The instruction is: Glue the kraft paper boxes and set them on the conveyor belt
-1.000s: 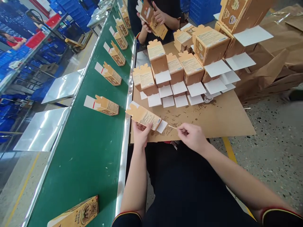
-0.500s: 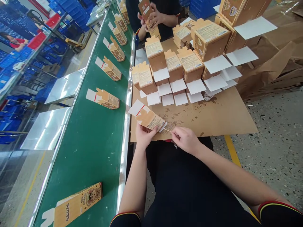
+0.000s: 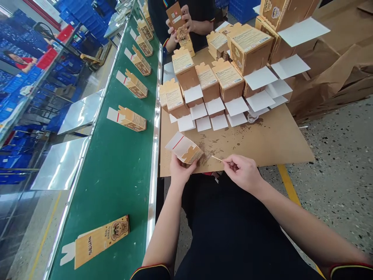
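Swab (image 3: 218,159) pinched in the right hand (image 3: 243,171) has drawn clear of the box (image 3: 189,151), which the left hand (image 3: 181,172) grips over the tabletop's (image 3: 262,144) near edge, suggesting their contact is over.

Box (image 3: 192,155) between conveyor (image 3: 116,175) and swab (image 3: 217,159)

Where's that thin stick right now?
In the head view, the thin stick is in the right hand, its tip pointing left over the brown cardboard toward, but apart from, the box in the left hand.
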A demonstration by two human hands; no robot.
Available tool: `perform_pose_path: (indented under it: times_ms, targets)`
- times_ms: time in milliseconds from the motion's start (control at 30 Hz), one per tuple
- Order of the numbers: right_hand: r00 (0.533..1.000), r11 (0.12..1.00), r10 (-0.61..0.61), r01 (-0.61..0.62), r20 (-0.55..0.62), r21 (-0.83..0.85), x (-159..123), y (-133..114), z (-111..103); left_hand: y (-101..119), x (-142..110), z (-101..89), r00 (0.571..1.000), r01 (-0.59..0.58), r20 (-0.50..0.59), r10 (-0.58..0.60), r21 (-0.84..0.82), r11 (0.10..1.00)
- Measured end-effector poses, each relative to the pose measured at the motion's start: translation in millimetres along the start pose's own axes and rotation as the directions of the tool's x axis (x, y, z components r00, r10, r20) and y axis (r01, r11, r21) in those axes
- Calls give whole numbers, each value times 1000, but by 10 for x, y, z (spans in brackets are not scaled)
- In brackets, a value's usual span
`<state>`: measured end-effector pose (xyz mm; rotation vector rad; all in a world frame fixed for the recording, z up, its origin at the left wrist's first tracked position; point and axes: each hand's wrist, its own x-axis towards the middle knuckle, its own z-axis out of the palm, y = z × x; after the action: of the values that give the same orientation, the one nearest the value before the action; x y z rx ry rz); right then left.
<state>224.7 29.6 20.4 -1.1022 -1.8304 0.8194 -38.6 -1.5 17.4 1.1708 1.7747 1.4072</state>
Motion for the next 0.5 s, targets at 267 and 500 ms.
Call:
perform_pose_path:
  times_ms: [267,500]
  targets:
    - [998,995,-68,66,17,70,72,-90,-93,-138,51,88,991,-77,-105,78,14,997]
    - [999,999,12,-10,-52,43,-73,77,-355,-334,382,-1137,775,-37,-632,19,-15,999]
